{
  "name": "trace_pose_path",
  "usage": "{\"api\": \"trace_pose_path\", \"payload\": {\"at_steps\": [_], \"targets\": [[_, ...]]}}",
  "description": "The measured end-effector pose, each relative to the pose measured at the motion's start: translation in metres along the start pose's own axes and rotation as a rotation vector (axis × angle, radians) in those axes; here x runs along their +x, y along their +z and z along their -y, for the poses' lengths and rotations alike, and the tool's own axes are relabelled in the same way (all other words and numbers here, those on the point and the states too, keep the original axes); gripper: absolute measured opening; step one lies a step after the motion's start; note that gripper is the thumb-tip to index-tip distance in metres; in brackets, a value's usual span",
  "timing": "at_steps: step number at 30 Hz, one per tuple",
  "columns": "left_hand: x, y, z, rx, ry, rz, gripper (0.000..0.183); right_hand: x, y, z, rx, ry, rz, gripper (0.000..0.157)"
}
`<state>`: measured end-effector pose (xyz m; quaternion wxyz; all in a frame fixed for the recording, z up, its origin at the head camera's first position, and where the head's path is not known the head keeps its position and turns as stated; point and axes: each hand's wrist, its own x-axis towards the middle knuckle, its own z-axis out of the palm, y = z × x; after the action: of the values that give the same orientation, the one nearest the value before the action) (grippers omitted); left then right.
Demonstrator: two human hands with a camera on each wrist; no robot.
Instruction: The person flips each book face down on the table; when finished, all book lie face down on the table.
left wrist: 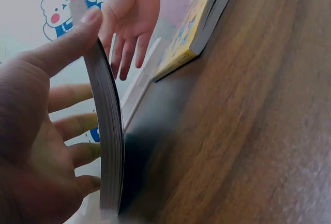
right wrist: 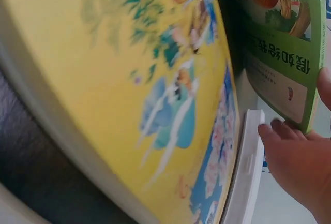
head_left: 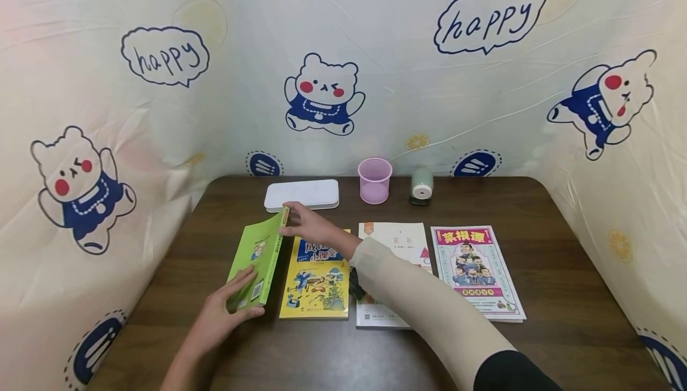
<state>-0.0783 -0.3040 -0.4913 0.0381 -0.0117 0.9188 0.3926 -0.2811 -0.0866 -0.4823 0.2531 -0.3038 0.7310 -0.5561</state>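
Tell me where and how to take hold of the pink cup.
The pink cup is probably best held round its wall, just under the wider rim, thumb and fingers on opposite sides. Come from the near side, slightly above: it stands upright, mouth up, with gaps to the white case and green gadget, while printed cloth hangs behind.

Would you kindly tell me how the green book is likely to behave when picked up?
The green book will probably flex somewhat, since its page block bows in the left wrist view. With the left hand at its near end and the right hand at its far end, it seems unlikely to sag much.
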Motion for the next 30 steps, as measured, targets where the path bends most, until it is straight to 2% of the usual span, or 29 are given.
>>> {"api": "trace_pose_path", "payload": {"at_steps": [6, 12, 19, 30], "targets": [[0.001, 0.001, 0.006, 0.057, -0.001, -0.001, 0.090, 0.001, 0.001, -0.006, -0.311, 0.031, -0.037, 0.078], [0.003, -0.001, 0.012, 0.105, 0.028, -0.006, 0.093, 0.005, 0.005, -0.008, -0.413, 0.054, -0.018, 0.078], [0.004, -0.003, 0.016, 0.166, 0.012, 0.001, 0.097, 0.013, 0.010, -0.007, -0.518, 0.077, -0.010, 0.078], [0.006, 0.000, 0.023, 0.228, 0.066, -0.018, 0.096, 0.021, 0.017, -0.010, -0.651, 0.093, 0.009, 0.076]]}}
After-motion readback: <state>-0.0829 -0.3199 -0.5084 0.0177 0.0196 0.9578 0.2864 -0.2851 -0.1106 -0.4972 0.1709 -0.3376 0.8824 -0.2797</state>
